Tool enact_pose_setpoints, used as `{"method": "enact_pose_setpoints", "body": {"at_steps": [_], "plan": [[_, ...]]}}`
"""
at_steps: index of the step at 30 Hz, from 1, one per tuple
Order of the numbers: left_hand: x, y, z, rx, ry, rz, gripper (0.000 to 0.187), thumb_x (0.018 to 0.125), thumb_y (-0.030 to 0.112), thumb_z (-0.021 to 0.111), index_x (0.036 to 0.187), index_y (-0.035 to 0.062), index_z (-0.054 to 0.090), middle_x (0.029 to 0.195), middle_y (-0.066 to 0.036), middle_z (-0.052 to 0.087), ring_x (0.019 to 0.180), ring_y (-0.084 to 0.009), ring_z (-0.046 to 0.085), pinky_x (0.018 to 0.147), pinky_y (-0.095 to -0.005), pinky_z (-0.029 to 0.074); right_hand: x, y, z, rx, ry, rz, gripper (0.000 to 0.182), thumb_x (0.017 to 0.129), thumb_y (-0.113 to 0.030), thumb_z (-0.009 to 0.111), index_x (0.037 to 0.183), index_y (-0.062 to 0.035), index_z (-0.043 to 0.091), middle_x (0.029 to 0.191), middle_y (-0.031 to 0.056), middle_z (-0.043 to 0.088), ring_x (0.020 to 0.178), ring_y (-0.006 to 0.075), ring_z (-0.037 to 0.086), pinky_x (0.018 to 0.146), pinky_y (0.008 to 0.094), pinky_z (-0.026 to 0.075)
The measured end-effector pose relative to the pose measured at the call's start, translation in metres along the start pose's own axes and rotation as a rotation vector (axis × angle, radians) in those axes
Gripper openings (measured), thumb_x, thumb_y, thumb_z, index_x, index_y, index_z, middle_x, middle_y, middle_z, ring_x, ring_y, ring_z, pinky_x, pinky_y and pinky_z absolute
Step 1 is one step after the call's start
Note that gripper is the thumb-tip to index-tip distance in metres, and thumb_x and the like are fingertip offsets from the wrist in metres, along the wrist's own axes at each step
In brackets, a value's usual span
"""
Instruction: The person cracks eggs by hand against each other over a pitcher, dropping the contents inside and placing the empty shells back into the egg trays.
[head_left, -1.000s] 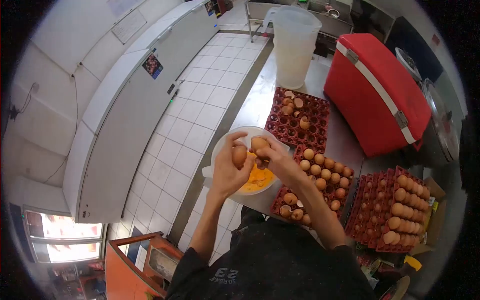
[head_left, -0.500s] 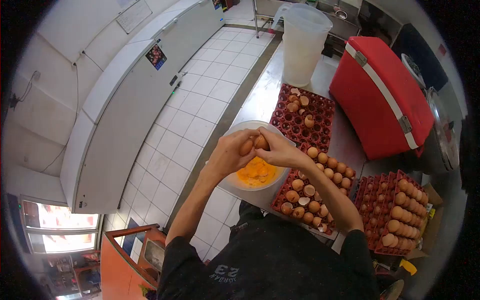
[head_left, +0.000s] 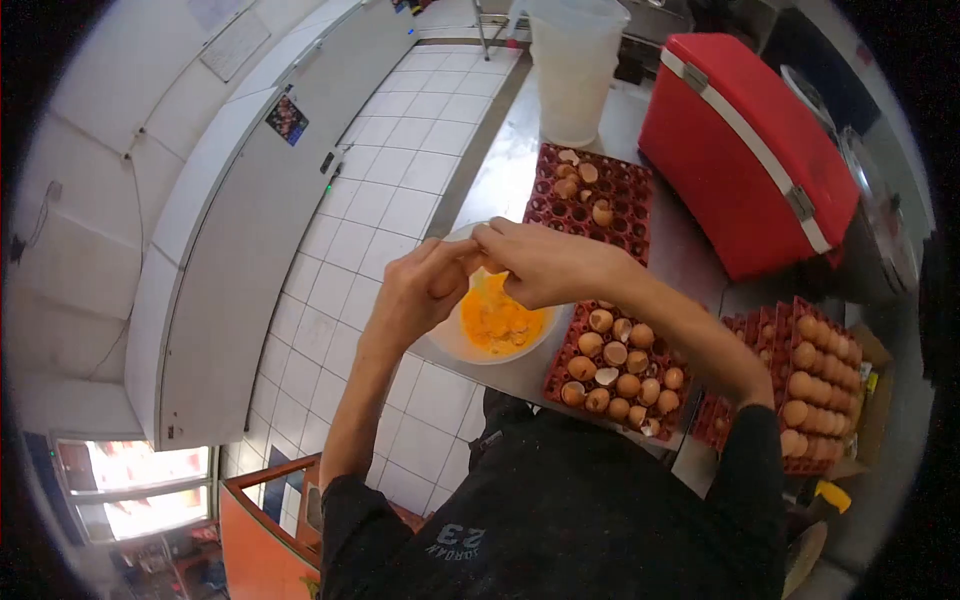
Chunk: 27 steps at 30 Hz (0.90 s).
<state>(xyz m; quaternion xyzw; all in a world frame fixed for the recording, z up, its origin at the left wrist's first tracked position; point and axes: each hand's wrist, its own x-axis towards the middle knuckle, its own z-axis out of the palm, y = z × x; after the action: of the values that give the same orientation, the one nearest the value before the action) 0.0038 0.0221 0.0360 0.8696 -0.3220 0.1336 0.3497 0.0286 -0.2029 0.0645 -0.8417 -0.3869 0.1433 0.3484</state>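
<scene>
My left hand (head_left: pixel 413 298) holds a brown egg (head_left: pixel 446 280) in its curled fingers, above the left side of a translucent bowl (head_left: pixel 450 343). Fingertips of my right hand (head_left: pixel 545 262) meet those of the left over the bowl, around a cracked brown eggshell (head_left: pixel 480 262) that they mostly hide. Pale egg white hangs beneath it. Orange yolks (head_left: pixel 500 318) lie in the bowl. Right of the bowl, a red tray (head_left: pixel 556 378) carries several brown eggs and broken shells. Another red tray (head_left: pixel 625 222) behind it has several shell pieces.
A tall translucent pitcher (head_left: pixel 572 80) stands at the back of the metal table (head_left: pixel 510 165). The red cooler box (head_left: pixel 745 150) is at the back right. Stacked egg trays (head_left: pixel 815 385) sit at the right. White chest freezers (head_left: pixel 235 210) line the left wall beyond the tiled floor.
The view has shifted, with the table items now higher in it. My hands have tilted, and the egg between them has been opened, with egg white now hanging over the bowl.
</scene>
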Motion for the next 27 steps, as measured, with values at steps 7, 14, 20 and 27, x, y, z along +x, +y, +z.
{"method": "enact_pose_setpoints", "body": {"at_steps": [7, 14, 20, 27], "plan": [[-0.016, 0.012, 0.013, -0.022, 0.084, -0.064, 0.039, 0.079, -0.002, 0.078, 0.114, 0.0067, 0.062, 0.097, -0.012, 0.075, 0.09, -0.0256, 0.075, 0.077, -0.0335, 0.059, -0.004, -0.018, -0.007, -0.257, -0.136, 0.027, 0.039, 0.079, -0.011, 0.063, 0.111, 0.0099, 0.056, 0.11, 0.0269, 0.059, 0.107, 0.0412, 0.061, 0.093, 0.0438, 0.051], [-0.02, 0.018, 0.021, 0.032, 0.118, -0.091, 0.035, 0.082, 0.0, 0.079, 0.108, 0.0065, 0.058, 0.096, -0.012, 0.074, 0.088, -0.0247, 0.074, 0.077, -0.0334, 0.058, -0.002, -0.023, -0.008, -0.334, -0.187, 0.01, 0.038, 0.082, -0.021, 0.057, 0.104, 0.0083, 0.065, 0.112, 0.0294, 0.063, 0.107, 0.041, 0.063, 0.091, 0.0459, 0.054], [-0.019, 0.026, 0.041, -0.085, 0.163, -0.09, 0.035, 0.083, 0.0, 0.079, 0.111, 0.0026, 0.058, 0.1, -0.012, 0.073, 0.092, -0.018, 0.07, 0.083, -0.0315, 0.055, -0.024, -0.011, -0.001, -0.136, 0.016, 0.061, 0.041, 0.095, -0.031, 0.057, 0.111, 0.0057, 0.063, 0.101, 0.0259, 0.067, 0.101, 0.0404, 0.066, 0.087, 0.0465, 0.053], [-0.023, 0.098, 0.113, -0.293, 0.048, -0.256, 0.037, 0.086, -0.001, 0.075, 0.121, 0.0042, 0.066, 0.103, -0.006, 0.07, 0.089, -0.0117, 0.064, 0.082, -0.0286, 0.053, -0.161, 0.027, 0.06, 0.384, 0.763, 0.214, 0.026, 0.092, -0.018, 0.06, 0.113, -0.0026, 0.063, 0.11, 0.0174, 0.062, 0.107, 0.0339, 0.061, 0.091, 0.0439, 0.049]]}}
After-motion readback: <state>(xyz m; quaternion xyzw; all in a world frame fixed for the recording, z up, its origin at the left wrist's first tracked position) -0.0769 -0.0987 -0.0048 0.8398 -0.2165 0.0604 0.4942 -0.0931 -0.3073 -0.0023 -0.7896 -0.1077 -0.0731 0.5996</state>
